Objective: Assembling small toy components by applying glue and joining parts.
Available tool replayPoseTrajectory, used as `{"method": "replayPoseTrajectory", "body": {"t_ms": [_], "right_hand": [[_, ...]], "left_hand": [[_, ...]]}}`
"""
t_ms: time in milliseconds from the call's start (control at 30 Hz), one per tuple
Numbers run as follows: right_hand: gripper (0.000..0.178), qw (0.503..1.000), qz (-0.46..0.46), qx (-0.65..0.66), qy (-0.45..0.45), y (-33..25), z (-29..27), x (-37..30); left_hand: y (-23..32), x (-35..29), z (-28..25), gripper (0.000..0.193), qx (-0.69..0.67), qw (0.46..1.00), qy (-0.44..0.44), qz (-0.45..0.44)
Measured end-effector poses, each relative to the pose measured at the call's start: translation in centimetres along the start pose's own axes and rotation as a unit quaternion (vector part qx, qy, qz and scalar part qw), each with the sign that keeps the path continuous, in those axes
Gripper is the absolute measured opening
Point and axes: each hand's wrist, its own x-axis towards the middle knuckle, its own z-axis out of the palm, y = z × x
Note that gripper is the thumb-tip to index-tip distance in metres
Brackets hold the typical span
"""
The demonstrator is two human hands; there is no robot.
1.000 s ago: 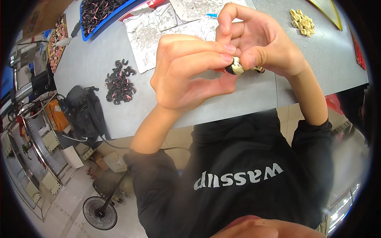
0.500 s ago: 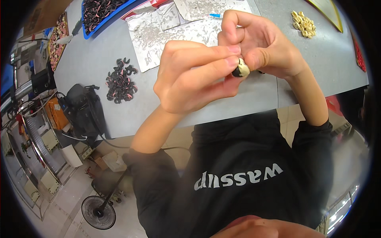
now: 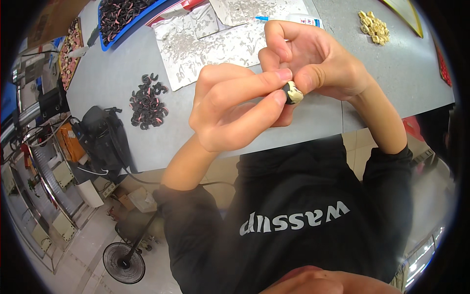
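Observation:
Between my two hands is a small rounded piece [image 3: 294, 94], cream on one side and black on the other; its exact kind is too small to tell. My left hand [image 3: 230, 105] pinches its black side with thumb and fingers. My right hand [image 3: 325, 66] has its thumb against the cream side, with its other fingers curled behind. Both hands are raised over the near part of the grey table [image 3: 191, 117]. To the left lies a loose pile of black curved pieces [image 3: 148, 104] with pink edges. A heap of small cream pieces [image 3: 374, 28] sits at the far right.
Beyond my hands lies a white sheet [image 3: 181, 61] covered in grey marks, with a blue-tipped white bottle [image 3: 302, 20] on it. A blue tray [image 3: 108, 41] of black pieces stands far left. A black bag [image 3: 100, 139] hangs by the table's left end; a fan [image 3: 124, 263] stands below.
Both hands have come slightly lower with the piece, which has turned a little. My left fingers have shifted on it, leaving a wider gap between them. More of the white bottle shows.

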Motion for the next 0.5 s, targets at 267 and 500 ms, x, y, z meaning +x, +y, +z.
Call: {"method": "replayPoseTrajectory", "body": {"t_ms": [267,500], "right_hand": [[0.021,1.000,-0.003,0.019,-0.003,0.2,0.0,0.1],[0.040,0.968,0.005,-0.227,0.106,-2.2,0.8,-0.2]], "left_hand": [[-0.4,-0.1,0.1,0.024,0.022,0.999,0.002,0.028],[-0.9,0.4,0.1,0.034,-0.041,0.998,-0.004,-0.055]]}}
